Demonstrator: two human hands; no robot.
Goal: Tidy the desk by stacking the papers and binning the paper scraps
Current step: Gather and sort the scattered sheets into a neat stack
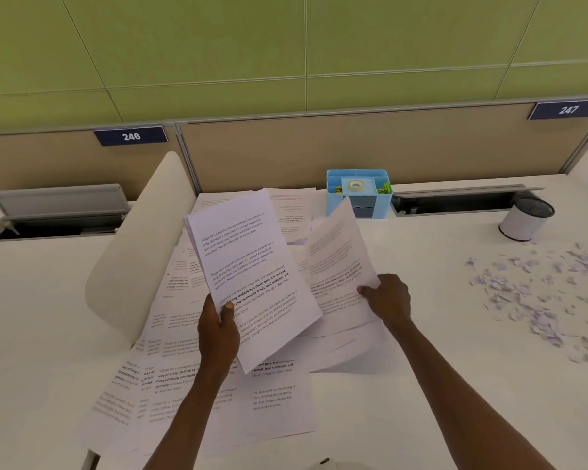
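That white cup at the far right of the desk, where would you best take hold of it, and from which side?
Best guess: a grip round the side wall of the white cup, coming from the near side. It stands upright, round and without a handle, with the paper scraps scattered just in front. The right hand is nearer, but it is pinching a sheet now.

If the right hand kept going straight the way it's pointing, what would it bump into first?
Probably the stack of papers held up by the left hand. The right hand, pinching a single sheet, points leftward toward it, though depth is hard to judge.
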